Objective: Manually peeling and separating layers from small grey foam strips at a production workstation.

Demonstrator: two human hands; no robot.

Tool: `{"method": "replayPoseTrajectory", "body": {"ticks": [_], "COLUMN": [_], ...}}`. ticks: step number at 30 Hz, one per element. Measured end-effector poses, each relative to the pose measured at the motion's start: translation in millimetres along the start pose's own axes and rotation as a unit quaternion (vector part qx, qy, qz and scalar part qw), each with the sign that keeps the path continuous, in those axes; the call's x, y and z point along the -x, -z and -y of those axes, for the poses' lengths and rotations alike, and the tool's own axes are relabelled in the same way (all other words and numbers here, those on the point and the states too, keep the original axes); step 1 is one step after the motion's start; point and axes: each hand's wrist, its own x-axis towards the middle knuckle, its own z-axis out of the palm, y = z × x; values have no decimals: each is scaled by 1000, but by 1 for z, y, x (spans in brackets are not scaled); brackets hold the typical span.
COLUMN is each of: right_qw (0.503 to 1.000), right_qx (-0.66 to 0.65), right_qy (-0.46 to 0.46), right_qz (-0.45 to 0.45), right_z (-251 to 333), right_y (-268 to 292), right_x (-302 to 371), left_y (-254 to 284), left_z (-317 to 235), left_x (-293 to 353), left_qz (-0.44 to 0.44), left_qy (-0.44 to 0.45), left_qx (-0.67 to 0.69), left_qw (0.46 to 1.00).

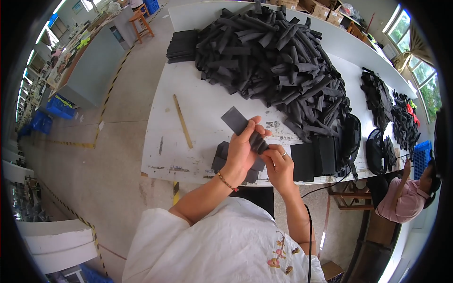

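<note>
My left hand point(241, 150) is closed round a black fabric strip point(234, 120) above the near edge of the white table. The strip's flat end sticks out past my thumb at the upper left. Its other part is bunched up between my two hands. With pinched fingers, my right hand point(278, 164) grips the bunched end. Below my left hand, several dark flat pieces point(220, 158) lie on the table, partly hidden by the hand. Flat black pieces point(302, 162) are stacked just right of my right hand.
A large heap of black fabric strips point(278, 61) covers the table's far side, beside a neat stack point(181, 46). A yellowish stick point(182, 121) lies on the left. Black bags point(350, 139) stand on the right. Another person point(403, 193) sits at the far right.
</note>
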Motion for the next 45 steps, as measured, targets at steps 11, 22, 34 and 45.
{"method": "replayPoseTrajectory", "body": {"ticks": [11, 22, 34, 45], "right_qw": [1000, 1000, 894, 884], "right_qx": [-8, -15, -325, -353], "right_qy": [1, -19, -231, -286], "right_qz": [-17, -12, -203, -111], "right_z": [-6, -14, -12, -4], "right_y": [-4, -6, -33, -23], "right_x": [3, -1, 0, -10], "left_y": [2, 6, -5, 11], "left_z": [3, 12, -7, -13], "left_x": [0, -4, -18, -20], "left_qz": [9, 4, 92, 176], "left_qy": [6, -2, -113, -37], "left_qx": [-22, -12, -63, -46], "left_qw": [1000, 1000, 987, 983]}}
